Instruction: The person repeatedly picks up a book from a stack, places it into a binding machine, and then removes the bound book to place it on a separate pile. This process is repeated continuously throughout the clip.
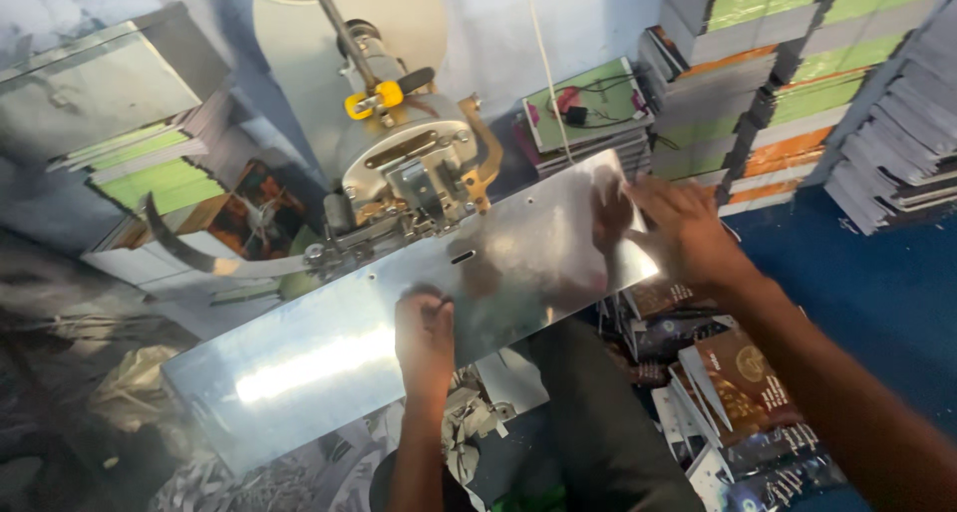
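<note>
a long, flat, shiny metal plate (329, 357), the tabletop of the machine, is touched by two hands. the left hand (424, 338) is rested on its near edge with fingers curled loosely, nothing gripped. the right hand (683, 233) is laid flat at the far right end, fingers spread wide, nothing held. a steel stitching head (414, 178) with a yellow clip (374, 99) is mounted behind the plate. stacks of thin booklets (788, 83) are piled at the right; loose booklets (738, 392) are scattered below on the floor.
</note>
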